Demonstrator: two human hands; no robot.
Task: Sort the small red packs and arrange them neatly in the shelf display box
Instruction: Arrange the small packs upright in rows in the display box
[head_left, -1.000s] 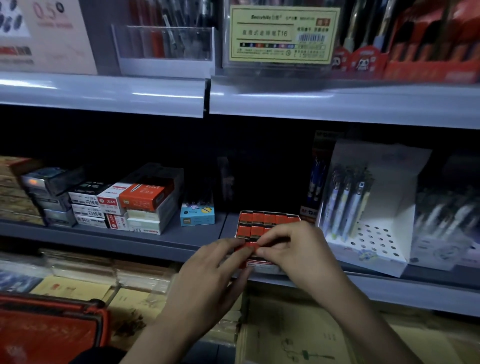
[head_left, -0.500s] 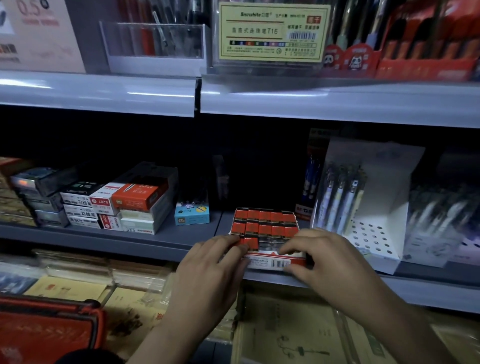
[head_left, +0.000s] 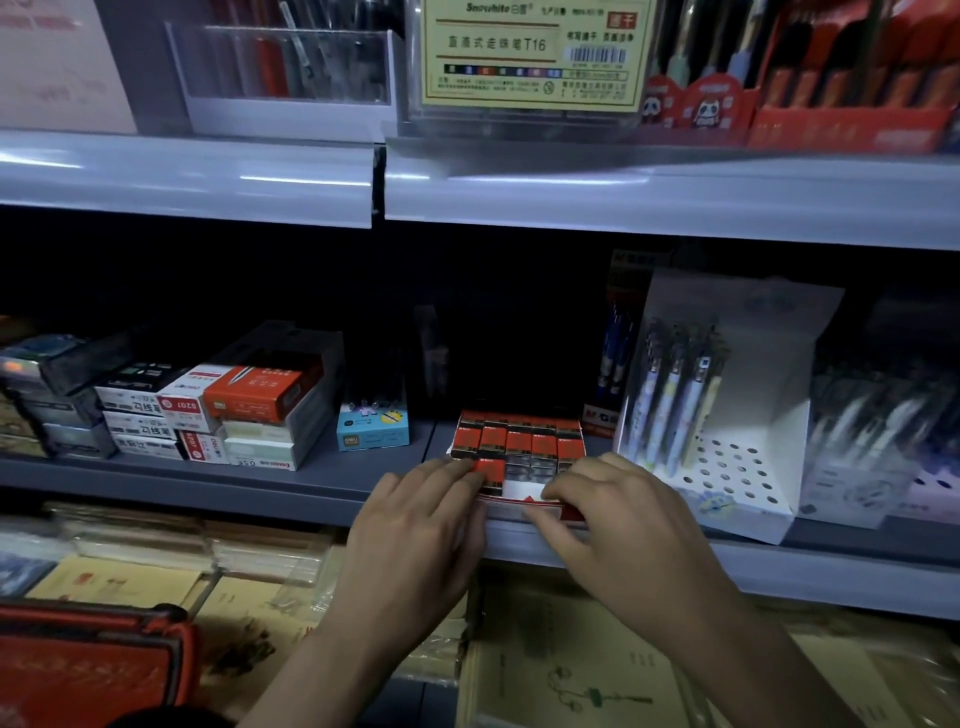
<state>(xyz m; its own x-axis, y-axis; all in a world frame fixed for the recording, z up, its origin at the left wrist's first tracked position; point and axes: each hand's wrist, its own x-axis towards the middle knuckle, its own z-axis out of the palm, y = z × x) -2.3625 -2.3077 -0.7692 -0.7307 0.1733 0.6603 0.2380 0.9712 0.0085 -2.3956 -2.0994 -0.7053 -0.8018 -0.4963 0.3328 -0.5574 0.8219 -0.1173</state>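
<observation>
Centrally, the box (head_left: 518, 491) of red packs (head_left: 519, 441) sits at the lip of the middle shelf (head_left: 311, 478), with a blue carton (head_left: 371, 434) to its left and a white pen stand (head_left: 727, 415) to its right. Two rows of packs fill the back of the box, edges aligned. A third row holds a single front pack (head_left: 492, 470) at the left corner, and beside it the white floor of the box shows bare. The left hand (head_left: 415, 530) is the nearer to this pack. Its grip is open, the straight fingertips (head_left: 460, 464) resting on the pack's left edge, apparently pressing it into the corner. The right hand (head_left: 623, 519) has its grip closed on the front wall of the box, fingers (head_left: 558, 486) curled over the rim and thumb against the outer face, which would steady the box. The coming move turns on one relation: the empty slots lie to the right of the front pack, just ahead of the right fingers, and the row's long axis runs left to right, parallel to the shelf edge. No loose pack is visible in either hand or on the shelf, so the source of the next one cannot be told. Hidden or unclear — the near left corner of the box under the left fingers, the print on the packs, and the grey shapes in front of the second row, too dim to identify.
</observation>
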